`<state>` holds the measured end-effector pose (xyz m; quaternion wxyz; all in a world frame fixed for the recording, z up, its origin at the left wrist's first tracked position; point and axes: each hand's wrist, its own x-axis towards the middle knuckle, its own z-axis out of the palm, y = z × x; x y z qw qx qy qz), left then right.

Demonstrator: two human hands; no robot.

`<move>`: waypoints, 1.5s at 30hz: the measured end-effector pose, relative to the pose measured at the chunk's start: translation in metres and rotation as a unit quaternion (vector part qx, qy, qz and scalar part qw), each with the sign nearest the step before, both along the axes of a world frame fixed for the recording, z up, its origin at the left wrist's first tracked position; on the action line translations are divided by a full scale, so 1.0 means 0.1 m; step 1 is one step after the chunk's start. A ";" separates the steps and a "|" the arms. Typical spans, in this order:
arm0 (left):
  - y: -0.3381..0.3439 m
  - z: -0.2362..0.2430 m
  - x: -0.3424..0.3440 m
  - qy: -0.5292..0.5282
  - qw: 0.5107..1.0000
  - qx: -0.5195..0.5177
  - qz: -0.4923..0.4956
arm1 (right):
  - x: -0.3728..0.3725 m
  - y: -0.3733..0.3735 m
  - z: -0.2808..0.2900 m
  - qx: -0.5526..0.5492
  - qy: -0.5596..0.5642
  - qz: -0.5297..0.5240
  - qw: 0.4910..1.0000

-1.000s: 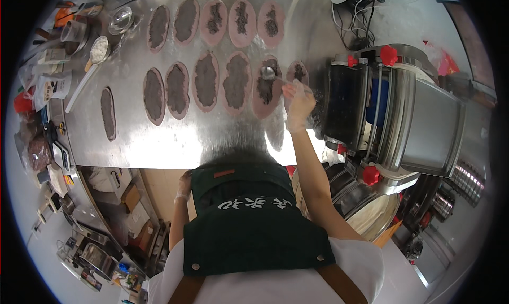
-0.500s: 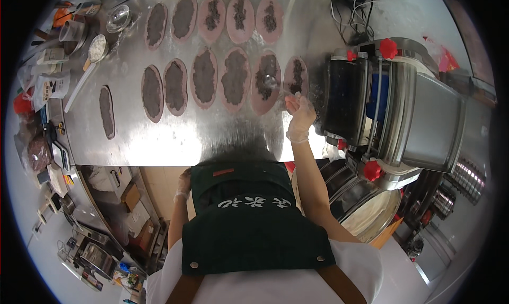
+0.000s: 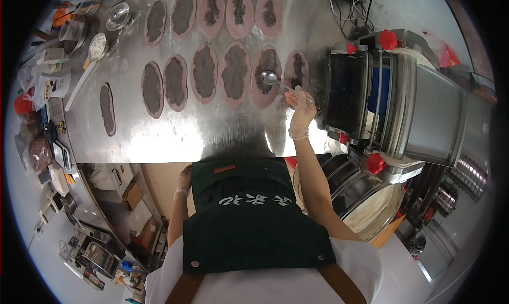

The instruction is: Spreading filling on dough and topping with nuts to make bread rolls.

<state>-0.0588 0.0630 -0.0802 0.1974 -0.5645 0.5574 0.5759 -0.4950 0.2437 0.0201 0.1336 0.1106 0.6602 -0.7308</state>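
One metal spoon point(image 3: 268, 78) has its bowl over the dark filling point(image 3: 268, 60) of a pink oval point(image 3: 263, 102), second from the right in the nearer row on the bench point(image 3: 127, 81). The gloved right hand point(image 3: 304, 109) has its fingers closed on the handle. Five more ovals point(image 3: 239, 15) lie beyond. The left hand point(image 3: 184, 181) hangs beside the green apron point(image 3: 254, 232); how open its fingers are, I cannot tell.

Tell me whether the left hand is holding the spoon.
No, the metal spoon is held in the gloved right hand, while the left hand is down beside the dark green apron.
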 end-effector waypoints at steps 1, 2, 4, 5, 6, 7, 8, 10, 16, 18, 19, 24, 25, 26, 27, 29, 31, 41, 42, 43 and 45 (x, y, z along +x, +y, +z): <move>0.00 -0.02 0.03 0.012 1.000 -0.003 0.000 | 0.03 0.01 0.01 -0.001 -0.001 0.000 1.000; 0.00 -0.03 0.04 0.012 1.000 -0.002 0.001 | 0.09 0.05 0.02 -0.001 -0.007 -0.001 1.000; -0.01 -0.06 0.04 0.013 1.000 -0.010 -0.014 | 0.18 0.12 0.02 0.001 -0.012 -0.002 1.000; 0.01 -0.10 0.10 0.012 1.000 -0.010 -0.012 | 0.23 0.14 0.04 -0.002 -0.014 -0.004 1.000; 0.02 -0.16 0.17 0.016 1.000 -0.005 0.010 | 0.28 0.14 0.05 -0.006 -0.016 -0.006 1.000; 0.04 -0.20 0.26 0.020 0.999 0.000 0.033 | 0.32 0.15 0.05 -0.008 -0.018 -0.002 1.000; 0.05 -0.19 0.23 0.021 0.999 0.002 0.032 | 0.36 0.18 0.05 -0.001 -0.024 -0.005 1.000; 0.08 -0.13 0.19 0.018 1.000 -0.009 0.024 | 0.40 0.24 0.02 0.005 -0.030 -0.007 1.000; 0.05 0.17 -0.08 -0.016 1.000 -0.002 -0.011 | 0.37 0.22 0.03 0.002 -0.010 0.016 1.000; 0.03 0.09 0.01 -0.012 1.000 -0.009 -0.007 | 0.32 0.15 0.02 -0.005 -0.009 0.025 1.000; 0.03 0.02 0.08 -0.008 1.000 -0.014 -0.003 | 0.29 0.12 0.02 -0.008 -0.010 0.027 1.000; 0.07 -0.14 0.20 0.010 1.000 -0.009 0.018 | 0.14 -0.01 0.01 0.024 0.031 0.053 0.998; 0.08 -0.16 0.21 0.009 1.000 -0.002 0.017 | 0.09 -0.03 0.02 0.025 0.031 0.053 0.998; 0.08 -0.16 0.21 0.010 1.000 -0.002 0.017 | 0.04 -0.03 0.01 0.012 0.022 0.036 0.999; 0.09 -0.17 0.21 0.013 1.000 0.001 0.015 | 0.01 -0.04 0.01 -0.001 0.013 0.019 1.000; 0.10 -0.20 0.24 0.015 1.000 0.003 0.015 | 0.02 -0.07 -0.01 0.005 0.025 0.032 0.999; 0.11 -0.27 0.35 0.018 0.999 -0.023 -0.016 | 0.03 -0.11 0.00 0.008 0.037 0.046 0.998; 0.14 -0.14 0.23 0.005 1.000 -0.002 -0.013 | -0.10 -0.31 0.00 0.009 0.032 0.037 0.999; 0.15 -0.18 0.28 0.018 1.000 -0.004 0.012 | -0.12 -0.34 0.02 0.013 0.036 0.033 0.999; 0.16 -0.22 0.35 0.031 0.999 -0.007 0.037 | -0.18 -0.39 0.03 0.011 0.035 0.034 0.999; 0.14 -0.16 0.22 0.016 1.000 -0.014 0.006 | -0.32 -0.39 0.02 0.011 0.045 0.008 0.999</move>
